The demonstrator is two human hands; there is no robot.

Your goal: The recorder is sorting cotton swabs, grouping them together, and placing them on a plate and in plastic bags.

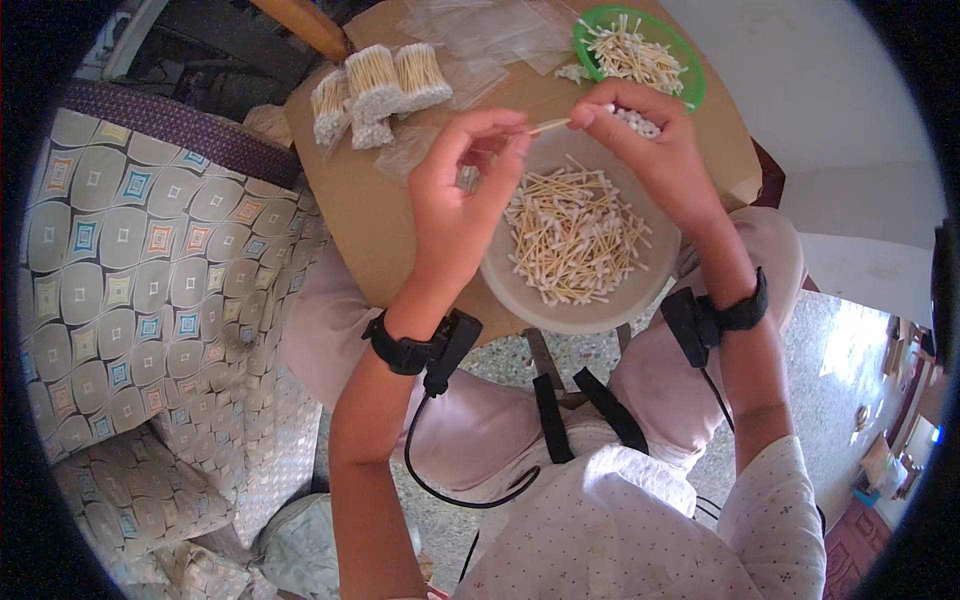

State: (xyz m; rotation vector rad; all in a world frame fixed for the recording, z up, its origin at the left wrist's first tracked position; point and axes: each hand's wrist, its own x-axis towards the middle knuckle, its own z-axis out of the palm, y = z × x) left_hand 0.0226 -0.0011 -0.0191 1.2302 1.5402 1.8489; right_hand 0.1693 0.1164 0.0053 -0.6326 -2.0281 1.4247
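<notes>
Pinching with thumb and forefinger, the left hand (455,195) holds one end of a thin pale strip (550,127); these two fingertips are almost closed together, while the other fingers are bent loosely, with some space inside the palm. The right hand (660,150) has its thumb and forefinger closed at the other end of this strip, and its bent fingers keep a bunch of cotton swabs (635,122), of which the white tips are showing. Whether the strip is a swab or a band, I cannot tell.

Both hands are above the far side of one large whitish bowl (560,325), which stands at the near edge of one brown table (345,210). In it lie loose swabs (575,240), crossing in all directions, too many for counting. Far on the right there is one green bowl (700,88), smaller, also with many loose swabs (635,55). Far on the left, four bundles (372,80) of swabs can be counted, lying close together in a group. Beside them, toward the middle, are several clear plastic bags (485,35); they overlap, so I cannot give their exact number. Two black wrist straps (400,345) are worn, one on each arm.
</notes>
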